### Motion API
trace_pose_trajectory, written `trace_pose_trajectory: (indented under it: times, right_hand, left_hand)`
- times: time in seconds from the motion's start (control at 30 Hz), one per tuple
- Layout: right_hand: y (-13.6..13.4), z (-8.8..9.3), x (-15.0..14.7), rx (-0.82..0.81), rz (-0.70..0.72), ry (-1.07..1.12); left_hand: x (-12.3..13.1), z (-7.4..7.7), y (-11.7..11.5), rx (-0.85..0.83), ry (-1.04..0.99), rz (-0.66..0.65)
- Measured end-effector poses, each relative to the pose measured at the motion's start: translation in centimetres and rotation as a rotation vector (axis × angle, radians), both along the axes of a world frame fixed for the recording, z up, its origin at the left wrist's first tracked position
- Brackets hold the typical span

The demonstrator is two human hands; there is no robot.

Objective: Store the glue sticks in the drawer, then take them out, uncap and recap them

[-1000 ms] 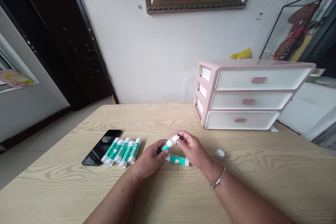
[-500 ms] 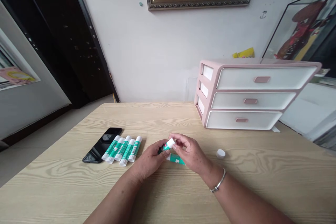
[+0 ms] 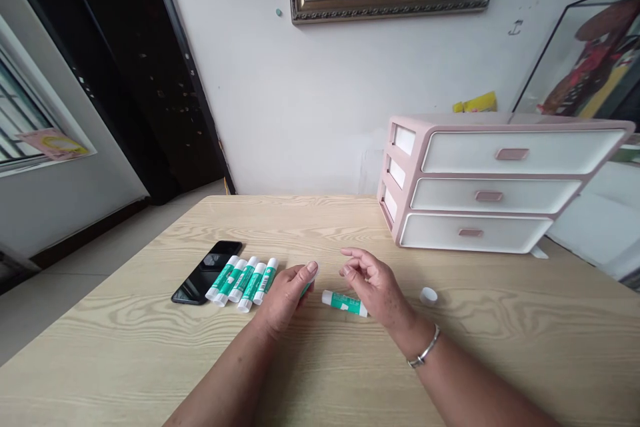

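My left hand (image 3: 286, 297) rests low on the light wood table (image 3: 110, 347) and curls around a green glue stick (image 3: 306, 289), with only a sliver of the stick showing past the fingers. My right hand (image 3: 373, 283) hovers with its fingers apart and holds nothing. Just below and left of it, a green-and-white glue stick (image 3: 344, 303) lies on its side, touching neither hand as far as I can see. A small white cap (image 3: 428, 295) stands to the right of my right hand. Several more glue sticks (image 3: 243, 282) lie side by side left of my left hand.
A black smartphone (image 3: 206, 272) lies face up beside the row of sticks. A pink-and-white three-drawer unit (image 3: 500, 180) stands at the back right of the table, against a white wall. The table's far edge meets the wall.
My right hand has let go of the stick's white end and moved apart from it. My left hand has lowered and closed over the stick, hiding most of it.
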State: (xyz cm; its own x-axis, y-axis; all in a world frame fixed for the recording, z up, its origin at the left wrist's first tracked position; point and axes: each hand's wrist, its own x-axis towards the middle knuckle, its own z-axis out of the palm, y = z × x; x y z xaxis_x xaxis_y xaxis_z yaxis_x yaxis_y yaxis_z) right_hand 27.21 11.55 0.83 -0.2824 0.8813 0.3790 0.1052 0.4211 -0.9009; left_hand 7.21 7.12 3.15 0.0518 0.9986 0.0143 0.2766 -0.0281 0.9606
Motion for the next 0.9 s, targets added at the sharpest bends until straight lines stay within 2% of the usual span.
trace_pose_trajectory:
  times: [0.17, 0.47, 0.57, 0.63, 0.8, 0.9]
  right_hand:
    - [0.5, -0.4, 0.0, -0.008, -0.014, -0.023]
    - [0.7, -1.0, 0.2, -0.046, -0.003, -0.049]
    - [0.7, -0.8, 0.4, -0.019, -0.025, -0.066]
    - [0.8, -0.5, 0.6, 0.009, -0.05, -0.085]
    - [0.9, 0.1, 1.2, 0.04, -0.105, -0.186]
    - [0.8, 0.4, 1.3, 0.052, -0.109, -0.259]
  left_hand:
    - [0.1, 1.0, -0.3, -0.025, 0.025, 0.081]
    - [-0.3, 0.1, -0.4, 0.021, -0.034, 0.09]
    - [-0.4, 0.2, -0.2, -0.009, 0.003, 0.155]
    - [-0.6, 0.3, -0.1, 0.001, 0.179, 0.212]
    - [-0.8, 0.1, 0.1, 0.039, 0.835, 0.29]
    - [-0.6, -0.3, -0.2, 0.009, 1.08, 0.308]
